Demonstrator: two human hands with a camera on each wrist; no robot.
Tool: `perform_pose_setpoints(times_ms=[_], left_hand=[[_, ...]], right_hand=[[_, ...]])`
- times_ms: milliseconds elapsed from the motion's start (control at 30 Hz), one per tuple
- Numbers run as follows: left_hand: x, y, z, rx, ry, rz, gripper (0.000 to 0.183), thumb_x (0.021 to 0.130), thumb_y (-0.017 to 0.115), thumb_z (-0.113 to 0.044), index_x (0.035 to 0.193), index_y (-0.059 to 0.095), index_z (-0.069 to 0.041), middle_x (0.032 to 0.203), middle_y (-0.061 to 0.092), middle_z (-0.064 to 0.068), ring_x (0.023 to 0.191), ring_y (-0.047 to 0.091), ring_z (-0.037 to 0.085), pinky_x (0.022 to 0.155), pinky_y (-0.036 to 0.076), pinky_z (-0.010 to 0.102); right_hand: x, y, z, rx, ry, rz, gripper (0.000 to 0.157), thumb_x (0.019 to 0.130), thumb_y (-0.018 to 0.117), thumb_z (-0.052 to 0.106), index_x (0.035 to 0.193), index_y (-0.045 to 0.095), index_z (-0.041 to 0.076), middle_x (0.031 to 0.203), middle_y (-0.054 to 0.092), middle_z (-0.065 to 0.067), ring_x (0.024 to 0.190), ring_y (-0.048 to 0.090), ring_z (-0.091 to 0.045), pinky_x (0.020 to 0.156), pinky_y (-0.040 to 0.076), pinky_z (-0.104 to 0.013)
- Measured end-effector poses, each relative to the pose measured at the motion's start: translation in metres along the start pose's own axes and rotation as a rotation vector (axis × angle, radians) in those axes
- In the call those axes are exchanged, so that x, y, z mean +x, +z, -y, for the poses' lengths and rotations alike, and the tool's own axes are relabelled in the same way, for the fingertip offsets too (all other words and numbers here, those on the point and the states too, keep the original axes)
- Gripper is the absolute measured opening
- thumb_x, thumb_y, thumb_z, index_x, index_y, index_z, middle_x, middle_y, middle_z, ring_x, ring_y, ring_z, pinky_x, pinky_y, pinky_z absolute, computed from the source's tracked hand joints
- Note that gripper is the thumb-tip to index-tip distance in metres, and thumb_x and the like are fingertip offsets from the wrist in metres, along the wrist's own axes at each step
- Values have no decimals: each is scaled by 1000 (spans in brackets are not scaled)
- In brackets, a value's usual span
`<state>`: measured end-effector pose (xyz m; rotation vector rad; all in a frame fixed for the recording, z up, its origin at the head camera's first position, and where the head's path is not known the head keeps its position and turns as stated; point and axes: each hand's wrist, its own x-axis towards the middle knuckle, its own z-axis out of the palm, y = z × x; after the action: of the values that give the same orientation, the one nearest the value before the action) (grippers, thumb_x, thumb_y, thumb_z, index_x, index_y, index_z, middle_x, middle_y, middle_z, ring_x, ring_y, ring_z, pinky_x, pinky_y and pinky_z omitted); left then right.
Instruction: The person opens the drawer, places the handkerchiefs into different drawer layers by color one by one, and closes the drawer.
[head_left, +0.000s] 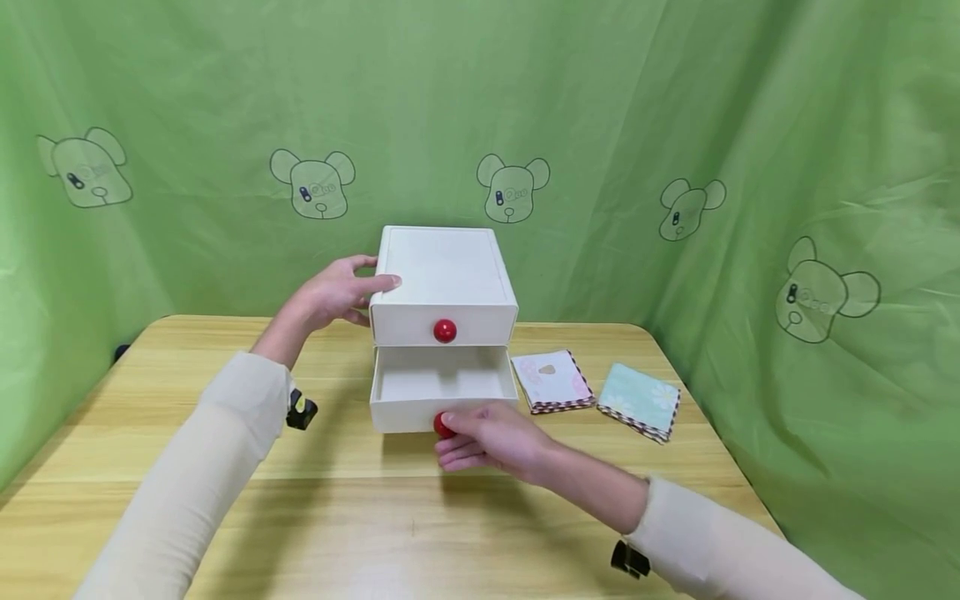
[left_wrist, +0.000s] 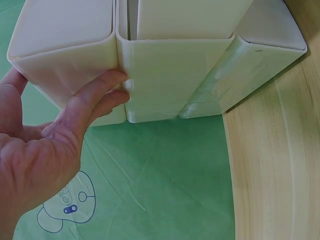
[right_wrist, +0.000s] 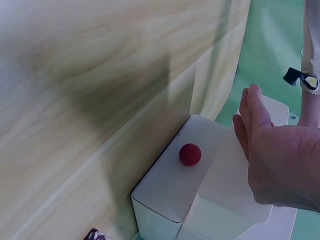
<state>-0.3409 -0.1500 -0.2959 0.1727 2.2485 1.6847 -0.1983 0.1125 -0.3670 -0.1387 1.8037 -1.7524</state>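
A white drawer cabinet [head_left: 442, 262] with red round knobs stands on the table. Its middle drawer [head_left: 401, 416] is pulled partway out, and the visible part of its inside is bare. My right hand [head_left: 504, 442] pinches the red knob [head_left: 440, 425] of that drawer between thumb and fingers. On the cabinet's left side, my left hand [head_left: 335, 292] lays its thumb on the top while the extended fingers press the side wall. The top drawer [head_left: 405, 323] is closed. In the right wrist view, the bottom drawer's knob [right_wrist: 190, 155] shows; the head view hides it.
Right of the cabinet lie two folded handkerchiefs, a white and pink one [head_left: 551, 379] and a mint green one [head_left: 641, 398]. A green curtain [head_left: 420, 108] with bear-head prints hangs behind and beside the wooden table [head_left: 360, 533].
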Motion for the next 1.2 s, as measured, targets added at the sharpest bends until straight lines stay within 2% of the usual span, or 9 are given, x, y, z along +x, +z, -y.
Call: perform_pose_setpoints(times_ms=[600, 1200], left_hand=[[0, 1, -1, -5, -5, -7, 92, 86, 70, -37, 153, 13, -13, 132, 51, 18, 112, 58, 36, 81, 59, 41], [-2, 1, -2, 4, -11, -2, 92, 86, 69, -37, 153, 11, -13, 134, 49, 19, 115, 56, 37, 82, 58, 41]], right_hand=[[-28, 17, -12, -32, 29, -12, 34, 96, 56, 22, 110, 61, -8, 93, 69, -18, 87, 69, -33, 81, 59, -39], [-38, 21, -22, -36, 39, -17, 33, 97, 55, 20, 109, 61, -9, 93, 69, -16, 85, 69, -30, 80, 59, -37]])
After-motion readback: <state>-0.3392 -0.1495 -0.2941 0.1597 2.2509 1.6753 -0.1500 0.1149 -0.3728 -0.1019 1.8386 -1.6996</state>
